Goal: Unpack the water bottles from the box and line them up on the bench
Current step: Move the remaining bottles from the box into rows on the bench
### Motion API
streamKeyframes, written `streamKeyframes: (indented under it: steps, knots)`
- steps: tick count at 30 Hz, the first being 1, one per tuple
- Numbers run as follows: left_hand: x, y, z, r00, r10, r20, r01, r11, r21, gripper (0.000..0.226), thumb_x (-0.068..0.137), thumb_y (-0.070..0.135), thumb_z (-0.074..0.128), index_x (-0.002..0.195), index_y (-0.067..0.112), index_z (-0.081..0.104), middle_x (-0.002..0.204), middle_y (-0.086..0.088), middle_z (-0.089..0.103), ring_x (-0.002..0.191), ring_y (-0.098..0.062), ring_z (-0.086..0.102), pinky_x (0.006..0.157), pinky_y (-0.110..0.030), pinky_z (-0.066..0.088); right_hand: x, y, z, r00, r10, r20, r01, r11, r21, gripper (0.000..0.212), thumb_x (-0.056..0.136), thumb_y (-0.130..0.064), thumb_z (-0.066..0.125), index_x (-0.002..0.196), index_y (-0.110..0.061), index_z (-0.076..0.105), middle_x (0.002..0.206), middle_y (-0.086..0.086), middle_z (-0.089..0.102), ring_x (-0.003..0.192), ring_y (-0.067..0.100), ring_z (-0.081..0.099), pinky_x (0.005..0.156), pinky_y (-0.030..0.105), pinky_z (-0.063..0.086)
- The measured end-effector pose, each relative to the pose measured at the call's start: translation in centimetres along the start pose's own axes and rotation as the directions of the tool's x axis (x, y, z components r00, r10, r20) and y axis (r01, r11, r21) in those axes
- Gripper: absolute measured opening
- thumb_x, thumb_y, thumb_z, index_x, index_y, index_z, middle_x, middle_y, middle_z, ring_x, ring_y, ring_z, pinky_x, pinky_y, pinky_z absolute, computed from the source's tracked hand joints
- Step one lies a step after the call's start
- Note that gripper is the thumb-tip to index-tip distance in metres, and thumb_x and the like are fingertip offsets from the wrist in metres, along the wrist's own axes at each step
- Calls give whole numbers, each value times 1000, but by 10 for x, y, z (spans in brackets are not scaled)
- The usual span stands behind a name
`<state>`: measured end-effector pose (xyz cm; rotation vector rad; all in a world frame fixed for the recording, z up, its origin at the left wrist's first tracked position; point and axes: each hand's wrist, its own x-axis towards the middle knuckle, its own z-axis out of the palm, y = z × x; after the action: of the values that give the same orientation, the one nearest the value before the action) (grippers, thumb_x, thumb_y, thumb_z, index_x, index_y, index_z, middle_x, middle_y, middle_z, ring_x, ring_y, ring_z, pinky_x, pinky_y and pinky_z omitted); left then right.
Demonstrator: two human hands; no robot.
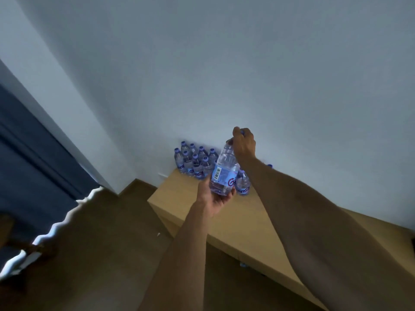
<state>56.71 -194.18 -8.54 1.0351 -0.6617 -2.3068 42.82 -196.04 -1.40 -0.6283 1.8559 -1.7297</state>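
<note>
both hands keep a grip on one water bottle (224,170) above the wooden table (224,212), right hand (243,143) curled round its capped top, left hand (216,196) cupping its base with curled fingers, while a cluster of bottles (194,161) stands at the table's far end against the wall (247,75).
</note>
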Motion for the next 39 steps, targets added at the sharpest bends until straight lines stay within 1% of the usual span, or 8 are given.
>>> streamKeyframes:
  steps: [9,13,16,18,23,30,36,39]
  knots:
    - [21,29,-3,981,167,-98,-176,981,-86,12,85,2,51,94,3,59,94,-17,59,78,-28,57,65,-34,45,33,-10,12,999,-35,9,37,957,-287,33,93,-26,52,118,-5,58,115,17,64,108,34,59,87,32,45]
    - [37,57,-8,996,86,-39,-91,986,-139,58,99,54,38,113,3,60,107,-23,61,97,-37,61,82,-40,53,37,-22,36,992,-123,-23,120,986,-120,29,93,-17,50,120,-13,56,103,16,68,92,31,64,85,39,52]
    - [51,76,-25,994,-78,79,65,986,156,80,95,69,22,101,4,67,92,-22,65,64,-27,66,46,-20,47,43,-34,60,982,-188,-20,185,977,-104,25,90,-15,51,114,-13,57,83,7,67,63,11,63,66,26,51]
    - [64,89,-34,983,-140,116,100,951,291,72,96,62,30,91,7,75,89,-20,66,46,-15,56,39,-16,35,50,-37,77,977,-211,-24,201,956,-215,20,89,-20,51,105,-11,61,82,4,67,64,10,65,61,21,47]
    - [97,115,-60,989,-69,132,50,989,142,47,92,40,55,115,-2,60,97,-24,61,73,-31,61,56,-31,53,68,-29,107,987,-154,-40,81,700,-710,42,90,-49,43,113,-17,55,113,10,63,105,33,58,79,34,39]
    - [116,140,-97,951,-135,277,53,957,285,41,66,-1,72,105,3,60,95,-18,63,83,-32,60,75,-41,53,78,-13,126,990,-47,-133,-51,761,-647,28,82,-42,59,87,-15,57,101,11,65,97,33,61,71,28,37]
    - [128,136,-91,932,-284,226,240,949,204,58,95,49,49,120,-2,61,96,-24,66,75,-36,65,57,-36,57,72,-21,126,985,-118,-128,4,747,-664,21,85,-25,51,78,-6,59,93,21,65,90,40,59,69,30,38]
    - [128,133,-85,926,-317,205,261,930,261,62,94,51,46,122,-4,59,93,-23,66,70,-35,66,52,-32,57,68,-25,121,990,-112,-87,20,717,-696,21,87,-23,50,76,-7,57,94,21,65,90,39,59,70,31,40]
